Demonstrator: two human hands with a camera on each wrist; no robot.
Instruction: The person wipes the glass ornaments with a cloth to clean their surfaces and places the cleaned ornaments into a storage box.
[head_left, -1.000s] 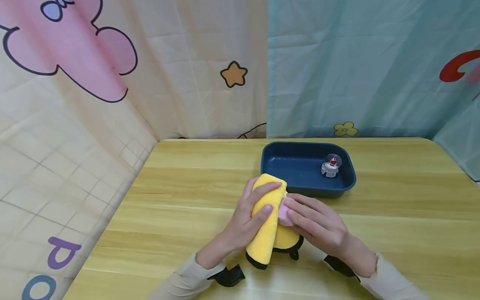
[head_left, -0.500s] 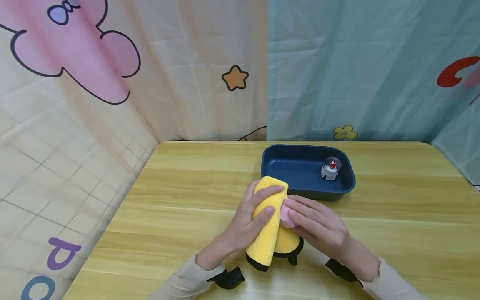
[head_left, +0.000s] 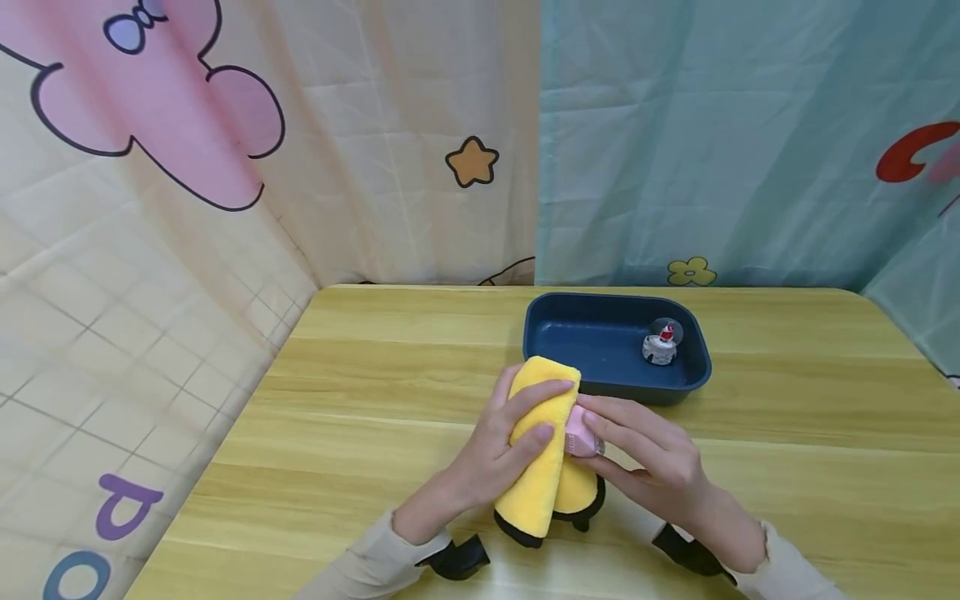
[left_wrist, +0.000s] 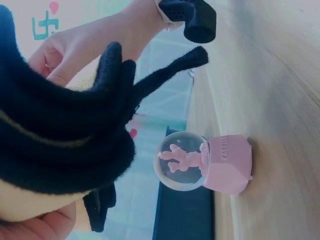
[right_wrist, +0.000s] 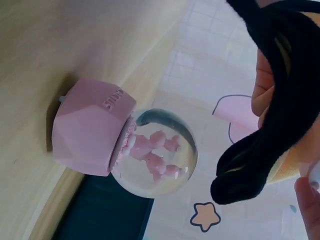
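Observation:
My left hand (head_left: 495, 450) holds a folded yellow towel (head_left: 547, 475) with black trim, fingers and thumb curled over it. Against its right side sits a pink faceted piece with lettering (head_left: 583, 434), gripped by the fingers of my right hand (head_left: 663, 458). It looks like a snow globe base; the towel covers the rest. Below the hands a pink snow globe (left_wrist: 229, 165) with a bear-like figure stands upright on the table, seen in both wrist views. Hands and towel hide that one from the head view.
A dark blue tray (head_left: 536, 329) stands just beyond the hands, a small white-based snow globe (head_left: 660, 348) with a red figure in its right end. The wooden table (head_left: 360, 367) meets printed curtains (head_left: 420, 208) at the back and left.
The right fingers have shifted and spread on the pink piece, which shows more and has edged right. The towel has moved slightly right and down. The head view has tilted up a little.

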